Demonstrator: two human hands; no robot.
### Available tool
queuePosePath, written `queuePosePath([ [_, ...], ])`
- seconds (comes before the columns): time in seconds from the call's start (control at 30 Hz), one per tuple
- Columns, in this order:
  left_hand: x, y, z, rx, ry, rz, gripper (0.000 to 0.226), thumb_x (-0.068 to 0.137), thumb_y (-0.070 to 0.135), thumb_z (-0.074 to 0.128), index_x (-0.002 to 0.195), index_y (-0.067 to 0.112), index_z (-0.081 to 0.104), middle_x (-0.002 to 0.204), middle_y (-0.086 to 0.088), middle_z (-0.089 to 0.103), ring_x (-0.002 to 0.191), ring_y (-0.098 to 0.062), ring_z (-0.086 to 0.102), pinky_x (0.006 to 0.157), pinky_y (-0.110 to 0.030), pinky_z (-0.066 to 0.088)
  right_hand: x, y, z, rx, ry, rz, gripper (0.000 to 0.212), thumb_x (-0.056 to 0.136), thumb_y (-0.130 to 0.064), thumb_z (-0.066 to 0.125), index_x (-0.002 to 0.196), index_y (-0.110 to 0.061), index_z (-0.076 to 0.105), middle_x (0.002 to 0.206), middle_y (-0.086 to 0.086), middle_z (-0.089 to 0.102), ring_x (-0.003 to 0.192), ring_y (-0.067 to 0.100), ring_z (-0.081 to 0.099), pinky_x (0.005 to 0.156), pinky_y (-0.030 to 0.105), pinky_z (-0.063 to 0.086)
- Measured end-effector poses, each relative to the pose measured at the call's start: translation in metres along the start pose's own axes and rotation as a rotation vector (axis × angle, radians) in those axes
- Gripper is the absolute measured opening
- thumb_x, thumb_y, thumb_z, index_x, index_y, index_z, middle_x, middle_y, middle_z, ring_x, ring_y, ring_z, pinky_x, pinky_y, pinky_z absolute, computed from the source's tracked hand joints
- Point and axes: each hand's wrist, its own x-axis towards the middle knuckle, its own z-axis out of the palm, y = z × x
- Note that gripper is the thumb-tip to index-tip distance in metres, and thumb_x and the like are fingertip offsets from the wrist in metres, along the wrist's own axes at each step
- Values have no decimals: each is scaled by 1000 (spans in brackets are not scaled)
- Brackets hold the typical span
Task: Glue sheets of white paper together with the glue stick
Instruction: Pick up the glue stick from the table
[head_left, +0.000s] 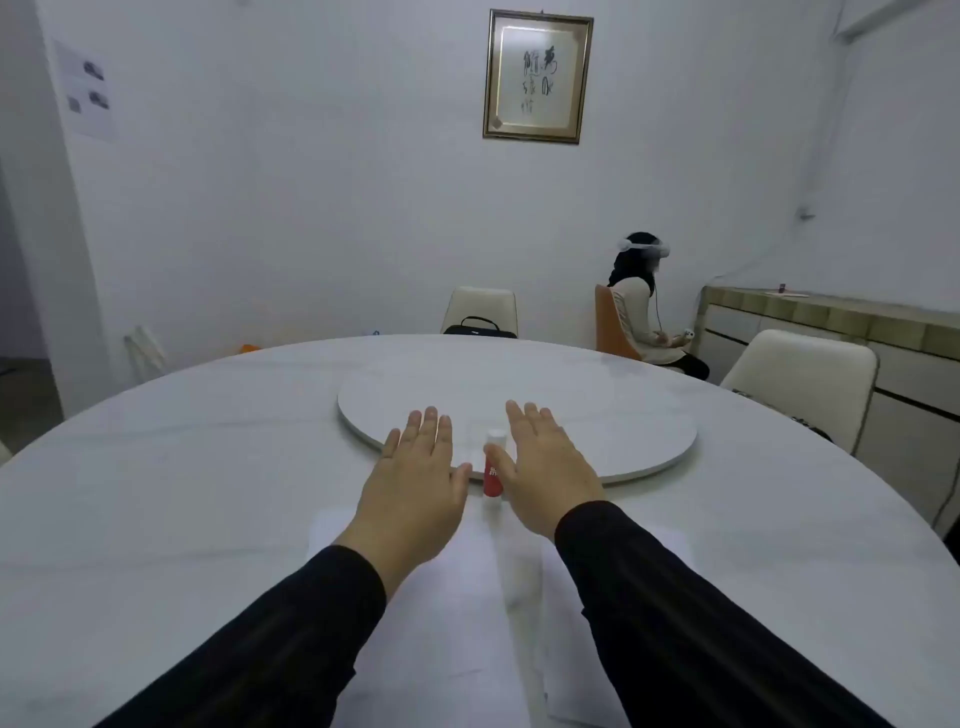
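- Over the near middle of the round white desk (156, 493), both hands reach forward with palms down and fingers straight, gripping nothing.
- Left hand (415, 483) is spread flat, its fingertips over the near rim of the turntable (597, 415) that sits at the desk's centre.
- Right hand (545, 473) is likewise flat and relaxed, just beside the left, with a narrow gap between the two.
- A glue stick (492, 467) stands upright in that gap, at the near rim of the turntable; it has a red body and a white cap, and the right thumb lies just beside it, though contact cannot be told.
- Sheets of white paper (467, 649) lie at the near edge of the desk, under and between the forearms in black sleeves (675, 623); their outlines are faint against the white top.
- Beyond the far edge stand pale chairs (480, 309), one with a black bag (478, 328) on it.
- Another person (641, 312) sits off the far right edge, wearing a headset.
- A framed calligraphy piece (537, 75) hangs on the back wall.
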Motion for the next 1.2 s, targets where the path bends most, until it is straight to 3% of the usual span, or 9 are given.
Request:
queuePosePath([
  [0.27, 2, 2, 21, 11, -19, 7, 59, 99, 37, 16, 149, 10, -1, 160, -8, -4, 147, -20, -7, 118, -34, -4, 6, 5, 17, 32, -77, -66, 51, 101, -35, 36, 148, -19, 26, 159, 2, 21, 144, 19, 25, 113, 32, 26],
  [0.4, 2, 2, 29, -10, -21, -12, 59, 100, 36, 17, 149, 9, -1, 160, -8, -4, 147, -20, -8, 119, -34, -3, 8, 5, 21, 87, 26, -56, 32, 98, -27, 45, 127, -14, 47, 133, 4, 52, 113, 23, 54, 92, 32, 45],
  [0.73, 4, -7, 52, -92, -10, -61, 59, 99, 35, 19, 149, 12, -2, 160, -6, -4, 147, -18, -8, 116, -30, -5, 37, 1, 39, 334, 225, 88, 14, 88, -11, 62, 92, -16, 51, 94, -2, 52, 71, 9, 48, 66, 18, 39],
  [0.8, 5, -9, 55, -104, -5, -76, 59, 99, 34, 19, 149, 12, -1, 160, -6, -3, 147, -17, -8, 116, -30, -5, 37, 2, 43, 391, 230, 119, 16, 88, -12, 62, 93, -19, 48, 93, -5, 50, 71, 7, 46, 64, 15, 36],
  [0.9, 6, -11, 53, -164, -2, -98, 59, 99, 35, 21, 149, 12, -1, 160, -4, -3, 147, -16, -9, 115, -28, -6, 33, -1, 41, 485, 212, 149, 22, 90, -13, 58, 110, -17, 50, 104, 0, 55, 87, 10, 50, 75, 19, 39],
  [1.0, 4, -6, 43, -361, -4, -104, 61, 98, 41, 24, 150, 18, 1, 160, 5, -1, 145, -8, -10, 115, -25, -2, 26, -10, 22, 592, 280, 142, 32, 89, -12, 57, 120, -16, 54, 117, 1, 59, 98, 12, 55, 82, 20, 43],
  [1.07, 0, 3, 32, -558, 34, -65, 60, 96, 47, 29, 149, 27, 10, 154, 20, 11, 141, 6, 0, 113, -18, 8, 19, -19, 5, 687, 354, 116, 30, 87, -15, 61, 116, -17, 60, 112, -1, 63, 90, 4, 58, 79, 12, 46],
  [1.13, -4, 15, 20, -726, 123, -8, 47, 94, 45, 37, 140, 34, 34, 140, 25, 37, 125, 21, 28, 98, -3, 27, 10, -25, -9, 815, 416, 104, 25, 83, -16, 65, 107, -20, 65, 97, -5, 67, 77, -2, 62, 67, 5, 48],
  [1.2, -7, 26, 12, -810, 252, 1, 20, 93, 38, 44, 112, 39, 49, 114, 20, 56, 101, 15, 48, 76, 0, 39, 0, -30, -19, 980, 439, 112, 20, 80, -14, 66, 98, -23, 67, 84, -5, 68, 73, 1, 64, 65, 9, 51],
])
